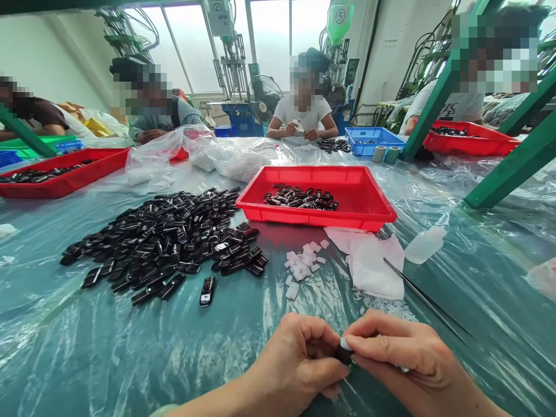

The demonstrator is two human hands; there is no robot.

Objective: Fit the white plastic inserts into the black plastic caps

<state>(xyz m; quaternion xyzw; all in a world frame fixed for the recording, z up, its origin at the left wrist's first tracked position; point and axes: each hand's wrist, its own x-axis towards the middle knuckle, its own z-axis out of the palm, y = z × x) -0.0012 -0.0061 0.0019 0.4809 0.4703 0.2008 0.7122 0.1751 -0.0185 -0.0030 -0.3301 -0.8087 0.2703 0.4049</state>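
Low in the head view, my left hand point(299, 356) pinches a small black plastic part point(343, 354). My right hand point(402, 353) has its thumb and fingers closed on the same part from the other side. A whitish spot shows at the right fingertips; whether it is a nail or a white piece I cannot tell. Most of the part is covered by my fingers. Beyond my hands lie small white pieces point(302, 262) in a loose heap. A single glossy black part point(207, 291) lies apart from a large pile of similar parts point(169, 231).
Behind the white pieces, a red tray point(321, 217) holds more black parts. Tweezers point(428, 301) rest by a white cloth point(377, 266), beside a translucent bottle-like item point(425, 243). A green post point(512, 156) rises at right. Several people sit around the plastic-covered table point(130, 347).
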